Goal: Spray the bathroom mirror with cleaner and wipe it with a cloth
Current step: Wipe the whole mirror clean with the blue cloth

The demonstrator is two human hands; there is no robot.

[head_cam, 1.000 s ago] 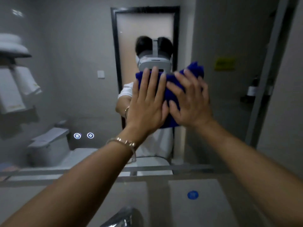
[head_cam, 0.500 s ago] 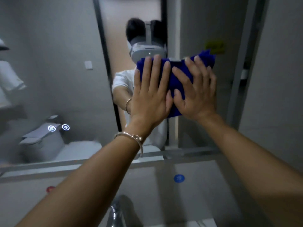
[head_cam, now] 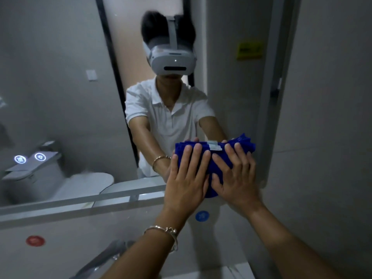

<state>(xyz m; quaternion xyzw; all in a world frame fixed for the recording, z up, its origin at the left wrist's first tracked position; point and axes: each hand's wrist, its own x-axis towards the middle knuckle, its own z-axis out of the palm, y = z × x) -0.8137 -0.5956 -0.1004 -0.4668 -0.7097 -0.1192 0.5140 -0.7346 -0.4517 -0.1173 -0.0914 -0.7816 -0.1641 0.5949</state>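
Note:
A folded blue cloth point(head_cam: 216, 158) with a small white label is pressed flat against the bathroom mirror point(head_cam: 60, 87), low on the glass near its bottom edge. My left hand point(head_cam: 187, 176), a thin bracelet on its wrist, lies on the cloth's left half with fingers spread. Beside it, my right hand point(head_cam: 235, 174) covers the right half, fingers spread too. The two hands touch at the thumbs. The mirror shows a person in a white shirt and a headset reaching toward me. No spray bottle is in view.
A metal ledge point(head_cam: 80, 200) runs along the mirror's bottom edge. Below it are a red round sticker point(head_cam: 35, 241), a blue round sticker point(head_cam: 202, 216) and a chrome tap point(head_cam: 100, 256). A grey wall point(head_cam: 326, 137) stands at the right. Two lit touch icons point(head_cam: 30, 158) glow on the glass.
Both hands slid the cloth down the mirror from head height to near the bottom edge. The view tilted and shifted, showing more of the reflected person.

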